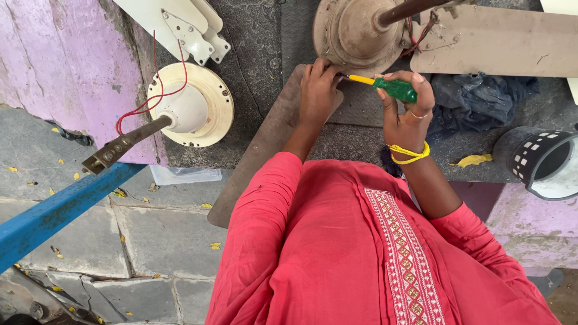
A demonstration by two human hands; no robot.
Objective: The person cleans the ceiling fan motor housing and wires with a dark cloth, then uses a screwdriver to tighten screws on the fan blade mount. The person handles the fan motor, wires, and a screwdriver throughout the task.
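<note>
Right hand [404,107]: grips the green screwdriver [385,86], lying sideways, tip pointing left.
Left hand [318,90]: pinches at the tip, beside the fan motor [355,30].

Single head view, looking steeply down over the person's own red front, close on the hands. Just beyond the grip lies a fan motor [352,33]; floor slabs [162,241] fall well below-left of it.
</note>
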